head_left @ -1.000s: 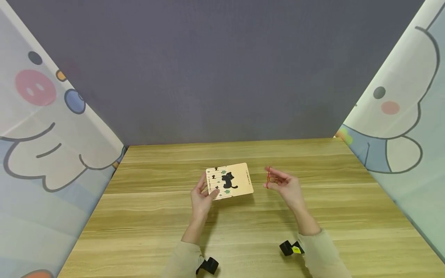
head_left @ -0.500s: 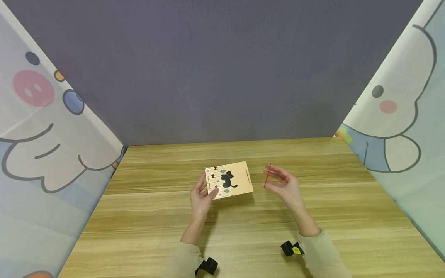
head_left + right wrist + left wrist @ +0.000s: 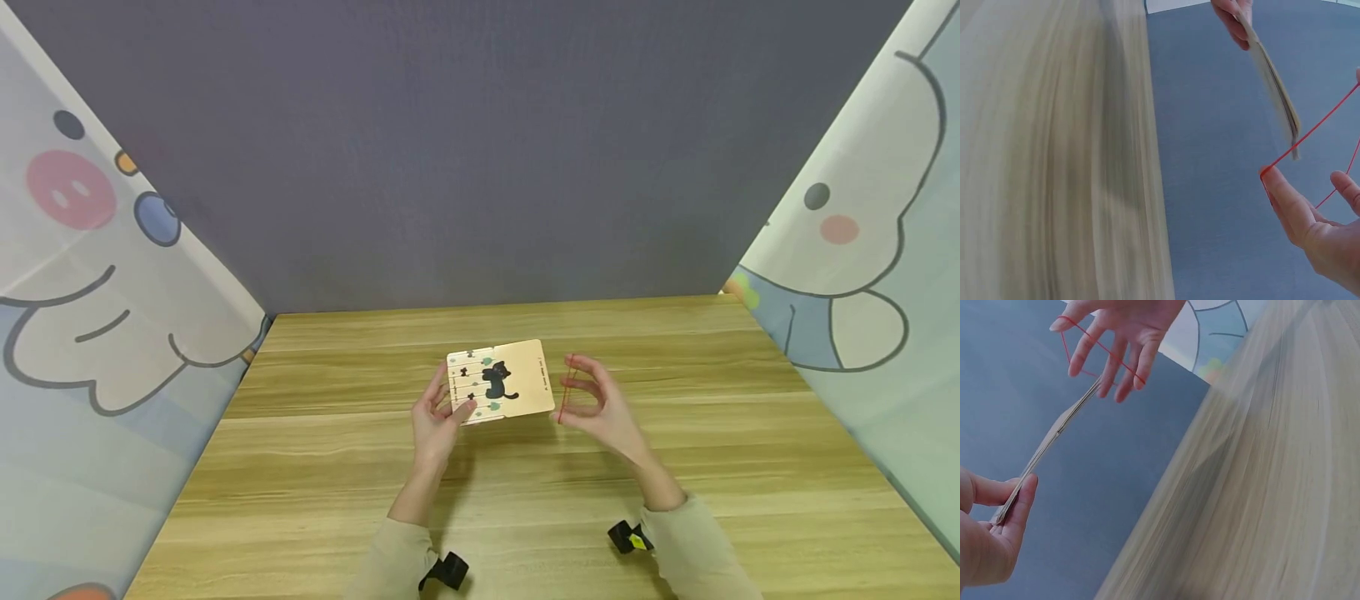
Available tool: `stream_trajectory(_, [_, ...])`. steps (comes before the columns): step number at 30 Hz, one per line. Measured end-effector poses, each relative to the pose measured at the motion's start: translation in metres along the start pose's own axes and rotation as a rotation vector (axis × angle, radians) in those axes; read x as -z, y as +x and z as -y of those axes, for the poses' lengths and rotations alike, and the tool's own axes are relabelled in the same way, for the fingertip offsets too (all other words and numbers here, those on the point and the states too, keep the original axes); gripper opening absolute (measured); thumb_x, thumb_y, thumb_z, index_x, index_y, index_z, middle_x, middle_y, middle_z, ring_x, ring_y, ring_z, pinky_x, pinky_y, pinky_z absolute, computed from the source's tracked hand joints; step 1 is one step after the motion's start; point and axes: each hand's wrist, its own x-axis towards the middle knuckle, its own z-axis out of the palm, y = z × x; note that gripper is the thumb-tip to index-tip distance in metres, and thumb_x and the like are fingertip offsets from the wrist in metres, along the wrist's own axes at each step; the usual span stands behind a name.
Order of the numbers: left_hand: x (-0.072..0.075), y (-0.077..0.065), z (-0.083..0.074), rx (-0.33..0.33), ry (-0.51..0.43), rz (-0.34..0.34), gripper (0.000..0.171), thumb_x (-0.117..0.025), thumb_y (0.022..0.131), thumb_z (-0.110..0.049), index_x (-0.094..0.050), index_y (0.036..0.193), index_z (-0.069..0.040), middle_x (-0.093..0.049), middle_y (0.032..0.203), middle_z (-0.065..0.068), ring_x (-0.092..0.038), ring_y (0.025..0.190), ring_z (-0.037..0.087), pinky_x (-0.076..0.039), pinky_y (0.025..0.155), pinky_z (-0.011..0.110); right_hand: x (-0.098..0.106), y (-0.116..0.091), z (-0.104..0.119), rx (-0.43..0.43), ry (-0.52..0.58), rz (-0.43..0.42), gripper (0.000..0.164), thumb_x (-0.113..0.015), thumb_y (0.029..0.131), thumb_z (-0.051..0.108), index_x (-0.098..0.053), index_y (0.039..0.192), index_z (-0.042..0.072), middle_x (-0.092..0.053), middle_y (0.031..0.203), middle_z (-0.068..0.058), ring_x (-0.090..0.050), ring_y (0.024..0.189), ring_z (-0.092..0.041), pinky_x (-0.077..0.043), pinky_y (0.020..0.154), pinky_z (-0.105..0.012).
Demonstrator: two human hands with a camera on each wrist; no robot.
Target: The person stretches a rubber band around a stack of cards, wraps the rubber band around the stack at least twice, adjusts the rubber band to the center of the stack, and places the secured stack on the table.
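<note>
The left hand [image 3: 433, 429] gripped a cat-printed booklet [image 3: 528, 375] by its left end, thumb across the printed face and fingers underneath. The right hand [image 3: 611, 417] was spread, with a red band [image 3: 566, 389] looped round its fingertips and thumb and drawn out into a long, narrow loop. The two hands were apart, each busy with its own thing.

The booklet was held up over the middle of the table [image 3: 315, 450], its free end pointing right toward the band. From above I saw only a slim gap between them, and the near right corner came close to the right thumb; I could not tell whether anything touched, or whether the edge had entered the loop.

To work well here, I thought, the spread fingers needed to hold the loop wider than the booklet's right end and square to it, so that no strand snagged a corner. The left grip seemed best kept at the far left, firm enough that the layered edges lay flush yet light enough not to bend them. A band let go too soon could, I judged, snap off the fingertips.

Toward the near side, sleeves [image 3: 393, 558] covered both forearms. A dark panel [image 3: 480, 150] stood along the table's far edge, with cartoon-printed sheets to the left [image 3: 112, 333] and right [image 3: 862, 267].
</note>
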Motion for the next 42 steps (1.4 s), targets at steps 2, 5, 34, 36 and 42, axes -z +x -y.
stream_trajectory(2, [-0.001, 0.000, -0.001, -0.006, 0.000, 0.005, 0.073, -0.061, 0.070, 0.019, -0.038, 0.133, -0.007, -0.051, 0.116, 0.023, -0.060, 0.061, 0.015, -0.056, 0.065, 0.025, -0.002, 0.000, -0.002, -0.012, 0.014, 0.011, 0.080, -0.069, 0.062, -0.017, -0.029, 0.131, -0.003, -0.032, 0.131, -0.021, -0.043, 0.106, -0.043, -0.054, 0.073, -0.043])
stream_trajectory(5, [-0.003, -0.001, -0.002, -0.015, -0.001, 0.015, 0.073, -0.061, 0.070, 0.019, -0.037, 0.134, -0.006, -0.046, 0.121, 0.023, -0.058, 0.059, 0.013, -0.056, 0.065, 0.025, -0.005, -0.001, -0.004, -0.027, 0.032, 0.019, 0.082, -0.070, 0.063, -0.013, -0.029, 0.132, 0.001, -0.031, 0.130, -0.021, -0.043, 0.105, -0.046, -0.055, 0.072, -0.039])
stream_trajectory(34, [-0.005, -0.005, -0.002, -0.038, 0.123, 0.178, 0.072, -0.064, 0.067, 0.019, -0.041, 0.131, -0.006, -0.038, 0.135, 0.010, -0.057, 0.059, 0.013, -0.056, 0.057, 0.020, -0.007, 0.024, 0.015, -0.125, -0.125, 0.043, 0.075, -0.069, 0.070, -0.006, -0.026, 0.132, -0.002, -0.034, 0.130, -0.024, -0.030, 0.119, -0.041, -0.029, 0.097, -0.061])
stream_trajectory(36, [-0.005, -0.005, -0.001, -0.036, 0.128, 0.195, 0.072, -0.064, 0.067, 0.019, -0.041, 0.130, -0.004, -0.037, 0.136, 0.008, -0.060, 0.070, 0.017, -0.056, 0.060, 0.022, -0.001, 0.029, 0.008, -0.140, -0.110, 0.048, 0.074, -0.069, 0.071, -0.003, -0.028, 0.132, 0.001, -0.039, 0.127, -0.023, -0.033, 0.118, -0.040, -0.031, 0.095, -0.061])
stream_trajectory(42, [-0.005, -0.005, -0.001, -0.032, 0.120, 0.283, 0.073, -0.064, 0.066, 0.019, -0.039, 0.131, -0.003, -0.034, 0.139, 0.004, -0.050, 0.107, 0.030, -0.055, 0.070, 0.028, 0.014, 0.044, -0.002, -0.180, -0.038, 0.072, 0.076, -0.072, 0.070, -0.001, -0.029, 0.132, 0.007, -0.040, 0.126, -0.021, -0.045, 0.109, -0.037, -0.044, 0.089, -0.048])
